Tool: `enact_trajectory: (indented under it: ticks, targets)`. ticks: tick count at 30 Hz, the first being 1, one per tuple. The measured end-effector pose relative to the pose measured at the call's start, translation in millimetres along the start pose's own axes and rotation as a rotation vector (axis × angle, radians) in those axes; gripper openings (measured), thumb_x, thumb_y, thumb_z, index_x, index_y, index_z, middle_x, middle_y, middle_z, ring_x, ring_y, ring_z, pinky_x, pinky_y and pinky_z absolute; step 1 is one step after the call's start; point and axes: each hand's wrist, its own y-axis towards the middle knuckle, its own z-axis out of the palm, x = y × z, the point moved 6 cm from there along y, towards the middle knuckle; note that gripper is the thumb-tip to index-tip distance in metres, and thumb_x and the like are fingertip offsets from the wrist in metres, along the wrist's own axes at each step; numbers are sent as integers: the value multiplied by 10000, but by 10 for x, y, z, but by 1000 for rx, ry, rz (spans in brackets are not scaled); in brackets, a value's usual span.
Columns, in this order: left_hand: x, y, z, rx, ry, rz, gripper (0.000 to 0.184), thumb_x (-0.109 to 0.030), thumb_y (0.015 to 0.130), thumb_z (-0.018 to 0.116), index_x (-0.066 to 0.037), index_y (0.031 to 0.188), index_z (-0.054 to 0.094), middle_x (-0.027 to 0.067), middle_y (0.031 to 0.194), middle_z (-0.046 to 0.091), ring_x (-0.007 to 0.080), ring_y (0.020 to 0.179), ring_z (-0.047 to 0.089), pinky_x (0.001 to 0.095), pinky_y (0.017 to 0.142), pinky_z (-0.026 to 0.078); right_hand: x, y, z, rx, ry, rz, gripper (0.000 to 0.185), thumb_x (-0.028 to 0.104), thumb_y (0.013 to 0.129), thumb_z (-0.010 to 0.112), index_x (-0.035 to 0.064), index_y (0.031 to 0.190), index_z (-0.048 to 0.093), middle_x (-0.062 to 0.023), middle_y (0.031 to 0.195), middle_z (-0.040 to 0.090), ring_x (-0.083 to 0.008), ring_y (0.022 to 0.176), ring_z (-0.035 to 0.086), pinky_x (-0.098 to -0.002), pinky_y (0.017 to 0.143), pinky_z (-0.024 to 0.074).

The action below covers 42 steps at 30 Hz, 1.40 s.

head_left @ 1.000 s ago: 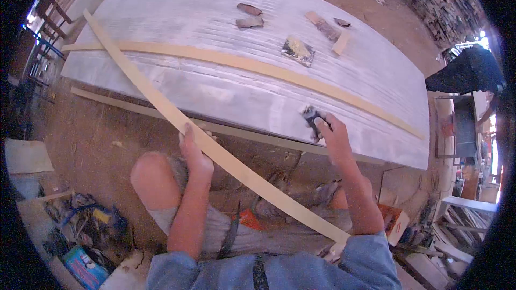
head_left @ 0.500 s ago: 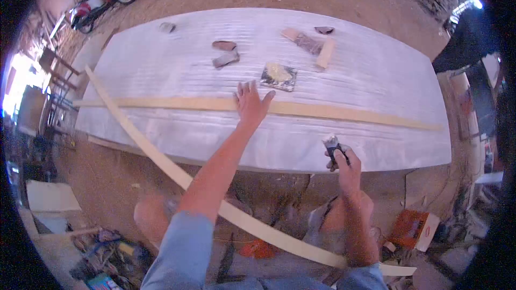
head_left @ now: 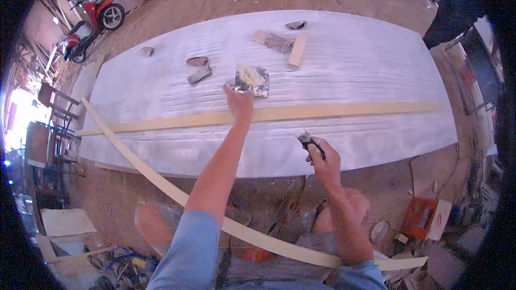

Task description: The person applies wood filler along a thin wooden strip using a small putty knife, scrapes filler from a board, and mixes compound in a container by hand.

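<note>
My left hand [head_left: 240,102] grips the near left edge of a dark square plate [head_left: 259,81] that bears a heap of pale yellow paste [head_left: 248,77]. My right hand [head_left: 325,160] is closed round a small dark putty knife [head_left: 307,140], whose blade has pale paste on it, above the near part of the whitish panel [head_left: 177,80]. One pale wood strip [head_left: 344,110] lies lengthwise on the panel between my hands. A second strip [head_left: 141,165] slants from the panel's left end, under my left arm, across my lap.
On the panel lie folded sandpaper pieces [head_left: 200,73], wood blocks [head_left: 298,50] and a dark curled scrap [head_left: 296,24]. A red motorbike [head_left: 97,19] stands far left. Chairs [head_left: 54,102] are at the left, a red box [head_left: 420,217] at the lower right, and tools and cables [head_left: 126,264] lower left.
My left hand has let go of the slanted strip, reached forward over the panel and taken hold of the plate. My right hand still holds the putty knife. The view has shifted.
</note>
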Motion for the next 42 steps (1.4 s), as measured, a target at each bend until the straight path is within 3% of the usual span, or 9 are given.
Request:
enact_trajectory:
  ticks: [2, 5, 7, 13, 18, 24, 30, 39, 42]
  targets:
    - [-60, -55, -70, 84, -331, 113, 491, -145, 790, 706, -16, 1218, 505, 113, 1149, 582, 246, 950, 610, 370, 901, 471, 57, -31, -19, -27, 0, -100, 249, 142, 921, 597, 9, 1123, 659, -98, 975, 689, -154, 756, 645, -288, 711, 517]
    - [-213, -499, -406, 498, -769, -90, 391, -99, 839, 659, -13, 1191, 512, 87, 1084, 602, 150, 832, 620, 276, 711, 516, 293, -117, -116, -62, -19, -301, 252, 113, 896, 617, 9, 1118, 675, -121, 1064, 678, -188, 859, 658, -305, 769, 519]
    - [-417, -915, -874, 534, -905, -128, 334, -69, 888, 602, -1, 1197, 495, 64, 1068, 604, 94, 839, 612, 251, 695, 523, 572, -282, -146, -73, -33, -411, 252, 96, 882, 626, 10, 1112, 684, -133, 1107, 670, -207, 912, 660, -317, 799, 517]
    - [-512, -1902, -1853, 445, -937, -172, 342, -61, 967, 507, 25, 1290, 435, 100, 1122, 597, 123, 944, 609, 278, 797, 532, 1254, -971, 186, -55, -208, -641, 277, 46, 866, 589, 27, 1135, 653, -172, 1080, 657, -324, 974, 645, -384, 845, 516]
    - [-455, -2235, -2166, 451, -724, 82, 428, -82, 984, 492, 33, 1390, 420, 84, 1116, 618, 122, 978, 585, 281, 891, 480, 1279, -1204, 574, 7, -298, -572, 307, -25, 847, 577, 11, 1144, 646, -184, 1028, 640, -343, 928, 647, -372, 807, 516]
    - [-407, -2201, -2474, 482, -498, 204, 413, -65, 968, 495, 27, 1370, 465, 52, 1029, 648, 106, 954, 593, 259, 831, 502, 1360, -1625, 804, 49, -566, -760, 356, -55, 812, 545, 12, 1150, 635, -198, 1060, 625, -369, 916, 631, -394, 817, 514]
    - [-349, -2157, -2476, 489, -1208, -93, 427, -45, 959, 491, 22, 1379, 453, 86, 1102, 625, 123, 951, 611, 283, 807, 537, 1491, -1690, 597, -15, -382, -633, 301, -30, 835, 559, 0, 1122, 643, -190, 1037, 627, -378, 939, 616, -420, 847, 502]
    - [-407, -2204, -2702, 487, -835, 200, 445, -39, 947, 495, 10, 1387, 446, 96, 1132, 620, 121, 968, 599, 268, 822, 526, 1674, -1679, 796, 30, -744, -729, 275, 9, 853, 575, -2, 1118, 647, -172, 1062, 634, -365, 968, 611, -418, 834, 501]
    - [-350, -2203, -2592, 533, -980, 13, 444, -47, 943, 490, -4, 1383, 450, 97, 1120, 623, 132, 964, 610, 264, 809, 530, 1527, -1658, 820, 52, -800, -693, 281, 6, 852, 574, 5, 1123, 648, -167, 1051, 640, -364, 981, 607, -412, 839, 500]
